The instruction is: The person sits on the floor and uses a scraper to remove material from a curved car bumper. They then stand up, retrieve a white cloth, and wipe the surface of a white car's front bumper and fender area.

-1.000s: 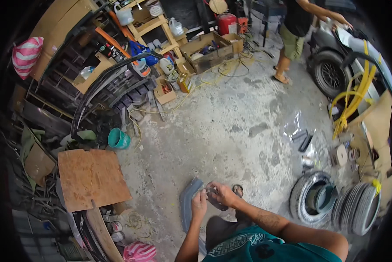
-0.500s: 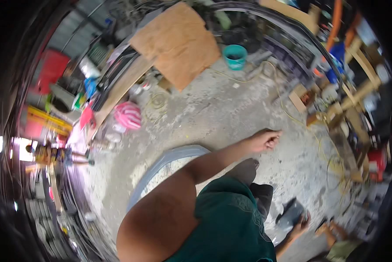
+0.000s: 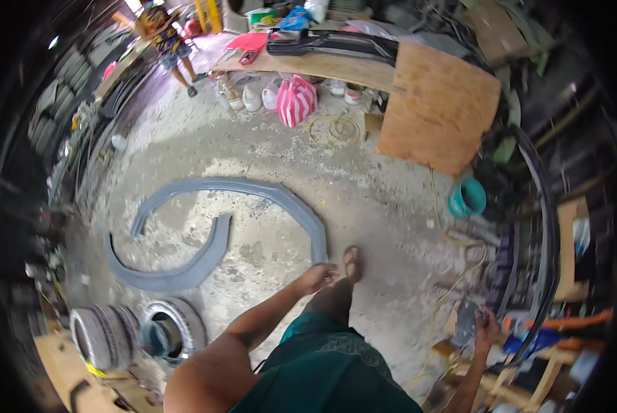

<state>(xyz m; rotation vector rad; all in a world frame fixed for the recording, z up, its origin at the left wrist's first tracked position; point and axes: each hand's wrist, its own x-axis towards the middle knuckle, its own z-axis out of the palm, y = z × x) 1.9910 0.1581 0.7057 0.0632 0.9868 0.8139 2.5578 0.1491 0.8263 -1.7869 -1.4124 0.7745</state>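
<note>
Right grip (image 3: 487, 330) on grey piece (image 3: 466, 322), concrete floor (image 3: 398, 220), cluttered workshop (image 3: 583, 165)

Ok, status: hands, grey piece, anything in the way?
Right hand holding grey piece. Left hand loosely curled, grip unclear. Possible trip hazard: longer curved grey strip on floor, ahead-left.

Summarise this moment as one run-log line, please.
Left hand: near larger grey arch | Right hand: holding grey piece | Floor: smaller grey arch

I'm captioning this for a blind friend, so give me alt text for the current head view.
From above, a right hand grips a grey piece out to the side; the left hand hangs above a concrete floor where two curved grey strips lie near tires.
</note>
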